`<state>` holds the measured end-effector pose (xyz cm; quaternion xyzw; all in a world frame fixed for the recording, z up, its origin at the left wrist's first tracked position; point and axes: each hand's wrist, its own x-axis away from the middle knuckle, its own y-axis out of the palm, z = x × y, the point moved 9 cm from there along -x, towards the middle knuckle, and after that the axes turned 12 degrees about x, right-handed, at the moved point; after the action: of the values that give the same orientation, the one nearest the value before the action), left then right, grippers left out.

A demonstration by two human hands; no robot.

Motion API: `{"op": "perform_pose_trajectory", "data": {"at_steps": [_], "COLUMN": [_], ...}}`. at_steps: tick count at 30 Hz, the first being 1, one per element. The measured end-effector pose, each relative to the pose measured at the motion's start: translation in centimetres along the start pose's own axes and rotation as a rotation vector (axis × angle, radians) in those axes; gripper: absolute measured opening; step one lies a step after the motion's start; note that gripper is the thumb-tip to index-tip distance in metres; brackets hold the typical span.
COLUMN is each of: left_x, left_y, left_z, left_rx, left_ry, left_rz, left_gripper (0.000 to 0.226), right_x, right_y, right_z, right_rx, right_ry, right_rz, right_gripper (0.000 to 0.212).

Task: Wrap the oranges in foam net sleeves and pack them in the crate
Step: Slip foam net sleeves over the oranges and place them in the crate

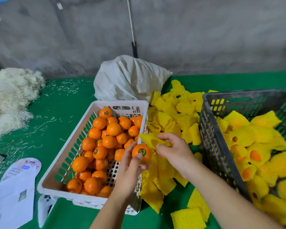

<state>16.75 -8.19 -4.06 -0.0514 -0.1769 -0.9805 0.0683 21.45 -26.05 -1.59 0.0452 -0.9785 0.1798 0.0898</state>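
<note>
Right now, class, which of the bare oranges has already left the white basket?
The orange held in the left hand, sticker facing up, beside the sleeve pinched by the right hand. All other bare oranges lie in the white basket.

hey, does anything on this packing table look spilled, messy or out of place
Yes. Loose pale straw-like shreds are scattered across the green table, away from their pile. Yellow foam sleeves lie in a heap between the white basket and the grey crate.
</note>
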Motion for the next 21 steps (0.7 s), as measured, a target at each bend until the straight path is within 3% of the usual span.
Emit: {"op": "perform_pose_trajectory", "data": {"at_steps": [3, 6, 10, 13, 17, 21], "left_x": [1.1, 2.4, 4.1, 5.6, 8.2, 10.0], "left_y": [0.2, 0.3, 0.3, 0.4, 0.4, 1.7], "left_z": [-0.4, -0.7, -0.7, -1.5, -3.1, -5.1], "left_rx": [-0.021, -0.086, -0.079, -0.060, -0.198, 0.002], "left_ry": [0.002, 0.006, -0.024, -0.065, -0.123, -0.258], "left_rz": [-0.086, -0.152, -0.183, -0.176, -0.227, -0.311], "left_gripper": [0.052, 0.059, 0.065, 0.058, 0.053, 0.077], "right_x": [3.4, 5.7, 7.5, 8.1, 8.9, 10.9], "right_y": [2.5, 3.4, 3.7, 2.9, 0.9, 0.9], "right_z": [1.3, 2.5, 4.0, 4.0, 3.4, 3.3], "right_rx": [-0.142, -0.277, -0.375, -0.242, 0.035, 0.307], "right_ry": [0.072, 0.112, 0.204, 0.184, 0.064, -0.102], "right_rz": [-0.018, 0.017, 0.021, 0.059, 0.257, 0.349], "right_gripper": [0.032, 0.010, 0.022, 0.017, 0.010, 0.025]}}
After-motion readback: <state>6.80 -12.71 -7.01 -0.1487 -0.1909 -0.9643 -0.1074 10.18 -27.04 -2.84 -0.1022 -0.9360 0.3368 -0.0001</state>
